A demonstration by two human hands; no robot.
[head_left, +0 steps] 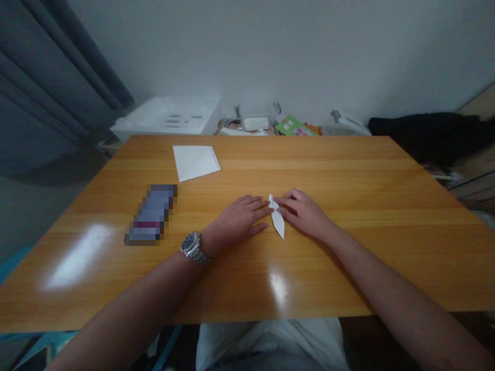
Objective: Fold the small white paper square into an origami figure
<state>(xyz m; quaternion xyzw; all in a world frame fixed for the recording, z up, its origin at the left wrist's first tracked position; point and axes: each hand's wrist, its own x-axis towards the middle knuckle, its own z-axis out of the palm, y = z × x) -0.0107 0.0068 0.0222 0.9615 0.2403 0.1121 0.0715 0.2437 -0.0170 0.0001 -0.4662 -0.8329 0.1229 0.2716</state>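
Observation:
A small white paper [277, 218], folded into a narrow pointed shape, lies on the wooden table [348, 175] between my two hands. My left hand [238, 218], with a metal watch on its wrist, lies flat with fingers stretched out, the fingertips touching the paper's left edge. My right hand [303, 212] rests on the table with its fingers curled, pinching the paper's upper tip.
A white sheet with a perforated edge [195, 161] lies at the table's far left. A dark rectangular object, pixelated [151, 214], sits left of my hands. Behind the table are a white box [166, 117], cables, a green packet [294, 126] and dark cloth [425, 129].

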